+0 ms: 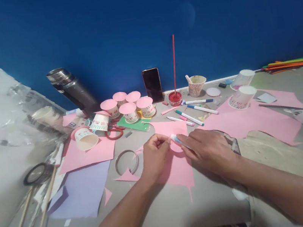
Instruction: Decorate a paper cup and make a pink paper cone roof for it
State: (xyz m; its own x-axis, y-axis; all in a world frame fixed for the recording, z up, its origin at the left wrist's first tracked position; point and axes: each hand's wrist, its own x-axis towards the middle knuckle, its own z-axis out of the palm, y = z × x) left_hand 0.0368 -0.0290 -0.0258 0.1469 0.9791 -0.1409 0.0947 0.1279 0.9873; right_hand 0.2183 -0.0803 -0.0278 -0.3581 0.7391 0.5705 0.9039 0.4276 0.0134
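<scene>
My right hand [206, 145] is closed around a white-and-blue tube that looks like glue [176, 139], its white end pointing left. Opposite it, my left hand [156, 153] pinches the edge of a small rounded pink paper piece [176, 148], just below the tube's tip. Under both hands lies a larger pink paper sheet [178, 172] with a ragged lower edge. To the left of my left hand rest a grey tape roll [116, 165] and a pink paper scrap [127, 176]. Decorated paper cups with pink paper tops [129, 111] stand behind.
A phone [153, 85] leans on the blue wall beside a red pot [175, 99] holding a stick. Markers [189, 118] lie behind my hands. Two cups [242, 97] and pink paper [252, 124] are at right; a flask [74, 89], lilac paper [83, 189] and black tape [38, 173] at left.
</scene>
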